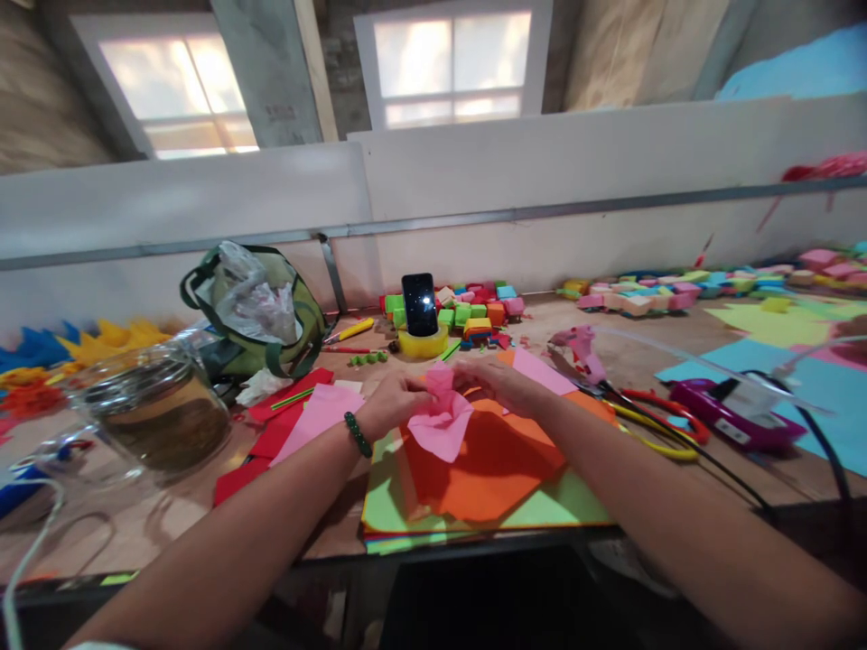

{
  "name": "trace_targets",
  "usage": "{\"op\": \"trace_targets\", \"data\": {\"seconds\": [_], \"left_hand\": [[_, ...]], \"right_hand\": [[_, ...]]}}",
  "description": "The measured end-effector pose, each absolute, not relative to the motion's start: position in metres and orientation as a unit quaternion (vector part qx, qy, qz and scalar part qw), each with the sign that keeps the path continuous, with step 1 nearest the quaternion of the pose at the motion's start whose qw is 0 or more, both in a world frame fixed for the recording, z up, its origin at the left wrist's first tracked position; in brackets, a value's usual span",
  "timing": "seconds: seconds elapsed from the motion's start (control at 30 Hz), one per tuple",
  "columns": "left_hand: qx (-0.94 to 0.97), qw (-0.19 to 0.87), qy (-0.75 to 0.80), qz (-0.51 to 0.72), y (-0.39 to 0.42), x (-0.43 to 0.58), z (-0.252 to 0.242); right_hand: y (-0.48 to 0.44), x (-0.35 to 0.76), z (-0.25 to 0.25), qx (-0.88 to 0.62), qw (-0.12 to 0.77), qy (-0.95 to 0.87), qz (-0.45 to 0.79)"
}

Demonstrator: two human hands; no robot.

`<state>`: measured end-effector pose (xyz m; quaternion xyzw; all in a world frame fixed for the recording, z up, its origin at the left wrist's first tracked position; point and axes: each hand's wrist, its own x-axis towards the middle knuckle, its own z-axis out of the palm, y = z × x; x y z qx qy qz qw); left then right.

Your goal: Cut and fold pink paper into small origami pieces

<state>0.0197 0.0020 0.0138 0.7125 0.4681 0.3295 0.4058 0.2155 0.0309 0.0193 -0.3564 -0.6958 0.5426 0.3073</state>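
A crumpled, folded piece of pink paper [442,429] is pinched between my two hands in the middle of the view. My left hand [399,397], with a dark green bead bracelet on the wrist, has its fingers closed on the left edge of the paper. From the right side, my right hand [498,384] bends its fingers over the upper edge; its fingertips are partly hidden. Below the hands lie orange paper sheets [501,460] on a stack of light green paper [575,501]. More pink and red paper lies to the left.
A glass mug [163,424] of dark liquid and a green bag [298,316] stand at the left. Behind my hands, a phone [420,305] leans on a yellow tape roll [424,341] before colourful paper blocks. On the right are a pink glue gun [583,352], scissors and a purple device [738,415] with cords.
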Motion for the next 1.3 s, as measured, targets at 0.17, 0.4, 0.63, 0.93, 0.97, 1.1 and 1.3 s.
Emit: {"op": "trace_targets", "data": {"seconds": [0.17,0.4,0.63,0.93,0.97,1.1,1.3], "left_hand": [[0.687,0.430,0.494,0.315,0.001,0.020,0.017],[0.681,0.448,0.509,0.277,-0.003,0.019,0.012],[0.693,0.438,0.502,0.277,-0.001,0.020,0.010],[0.699,0.424,0.506,0.277,0.000,0.020,0.008],[0.699,0.423,0.506,0.276,0.000,0.020,0.008],[0.699,0.425,0.508,0.269,0.001,0.019,0.006],[0.694,0.436,0.511,0.257,0.000,0.020,0.009]], "right_hand": [[0.029,0.212,0.016,-0.383,0.275,-0.689,0.551],[0.030,0.208,0.009,-0.435,0.286,-0.679,0.517],[0.029,0.206,0.008,-0.449,0.291,-0.691,0.485],[0.023,0.204,0.012,-0.429,0.284,-0.700,0.496],[0.023,0.205,0.011,-0.425,0.284,-0.700,0.499],[0.028,0.205,0.004,-0.400,0.281,-0.704,0.516],[0.036,0.208,-0.003,-0.381,0.273,-0.714,0.521]]}}
